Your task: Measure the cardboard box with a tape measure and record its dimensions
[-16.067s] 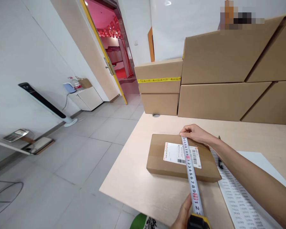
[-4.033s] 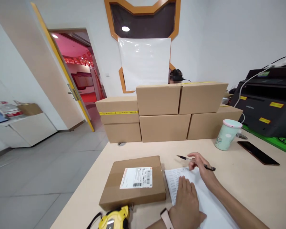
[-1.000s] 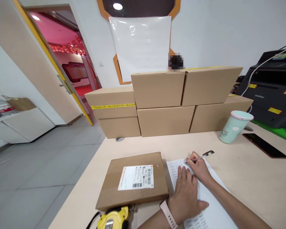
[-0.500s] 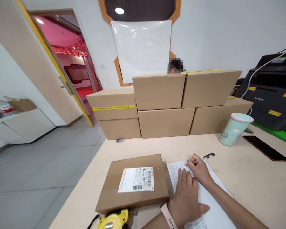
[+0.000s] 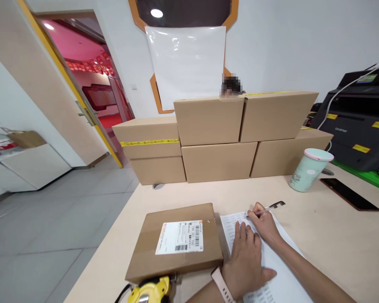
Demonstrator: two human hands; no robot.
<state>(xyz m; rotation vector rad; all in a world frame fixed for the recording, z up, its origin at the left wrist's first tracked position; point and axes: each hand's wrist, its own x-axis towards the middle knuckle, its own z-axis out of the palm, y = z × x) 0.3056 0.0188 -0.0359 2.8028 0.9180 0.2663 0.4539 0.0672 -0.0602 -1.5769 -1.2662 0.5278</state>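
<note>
My right hand (image 5: 262, 222) is closed on a pen (image 5: 268, 207), its tip on the top of a white printed sheet (image 5: 281, 282) lying on the beige table (image 5: 334, 235). My left hand (image 5: 245, 263) lies flat on the sheet with fingers stretched out, a pink watch band at the wrist. Left of the sheet sits a flat cardboard parcel (image 5: 151, 248) with a white shipping label (image 5: 180, 243). A yellow tape measure (image 5: 149, 290) rests at the table's near edge, in front of the parcel.
Several cardboard boxes (image 5: 219, 139) are stacked at the back of the table, with a person's head partly showing behind them. A mint cup (image 5: 308, 170), a dark phone (image 5: 349, 194) and a black printer (image 5: 363, 126) stand at the right. The table's left edge drops to a tiled floor.
Since 4 seconds ago my right hand has gripped the pen and brought its tip to the sheet. Over the last second both hands have stayed almost still.
</note>
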